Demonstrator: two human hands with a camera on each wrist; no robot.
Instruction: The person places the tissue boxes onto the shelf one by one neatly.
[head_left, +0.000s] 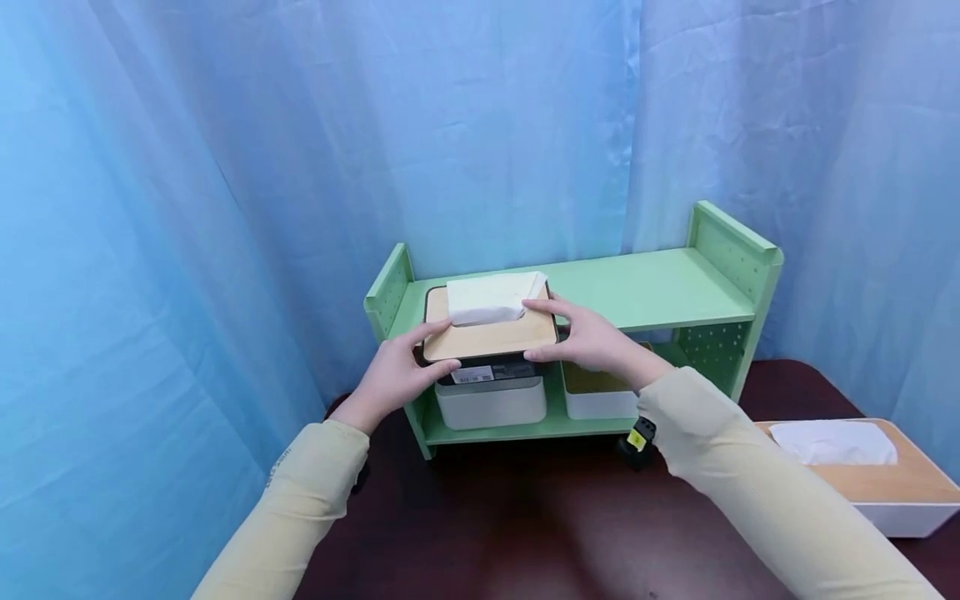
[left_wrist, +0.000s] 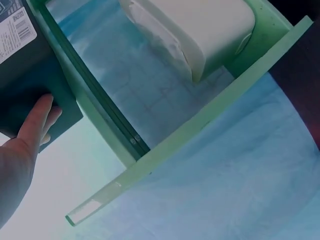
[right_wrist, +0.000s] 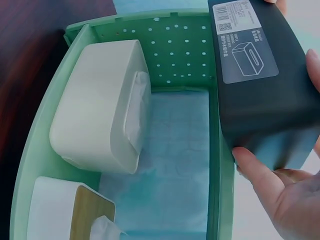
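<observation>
A black tissue box (head_left: 491,340) with a pale wooden top and a white tissue sticking out is held between both hands at the left part of the green shelf's (head_left: 645,287) upper board. My left hand (head_left: 393,375) grips its left end, thumb at the front. On the right end, my right hand (head_left: 592,337) holds it, with thumb and fingers spread around the corner. The right wrist view shows a label and a box drawing on its dark side (right_wrist: 290,100). Whether its base touches the board cannot be made out.
On the lower board stand a white tissue box (head_left: 491,407) at left and another white one with a wooden top (head_left: 600,405) beside it. A larger wood-topped tissue box (head_left: 900,479) sits on the dark table (head_left: 525,533) at right. Blue curtains (head_left: 487,125) hang behind.
</observation>
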